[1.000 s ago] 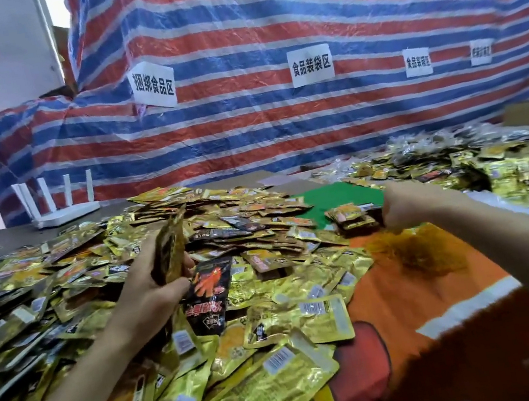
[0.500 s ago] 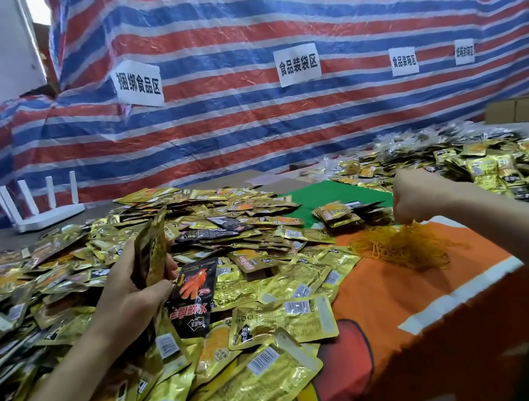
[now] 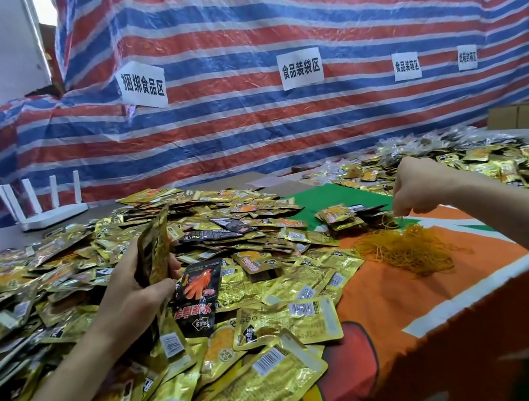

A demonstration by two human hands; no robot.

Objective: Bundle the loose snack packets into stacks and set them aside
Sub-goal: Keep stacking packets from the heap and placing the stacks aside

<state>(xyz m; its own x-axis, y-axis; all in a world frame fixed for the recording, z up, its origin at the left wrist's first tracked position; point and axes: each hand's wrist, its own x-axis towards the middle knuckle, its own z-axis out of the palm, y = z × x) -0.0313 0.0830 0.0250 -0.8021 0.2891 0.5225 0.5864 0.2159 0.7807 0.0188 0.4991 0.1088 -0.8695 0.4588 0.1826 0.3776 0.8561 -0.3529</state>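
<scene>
A big heap of loose gold snack packets [image 3: 273,309] covers the left and middle of the table. My left hand [image 3: 129,294] grips a small stack of gold packets [image 3: 156,245] upright above the heap. A black packet [image 3: 198,294] lies just right of that hand. My right hand [image 3: 419,182] is curled, knuckles up, above a pile of yellow rubber bands [image 3: 409,250], and a thin band hangs from its pinched fingertips. A bundled stack of packets [image 3: 342,217] lies between the heap and the bands.
An orange and green cloth [image 3: 444,293] covers the table's right half. A second heap of packets [image 3: 492,160] lies at the far right, with cardboard boxes [image 3: 526,113] behind it. A white router [image 3: 46,207] stands at the back left. A striped tarp [image 3: 263,27] with paper labels hangs behind.
My right hand left the bundled stack and moved right, then over the rubber band pile, lifting a band. My left hand kept holding its stack.
</scene>
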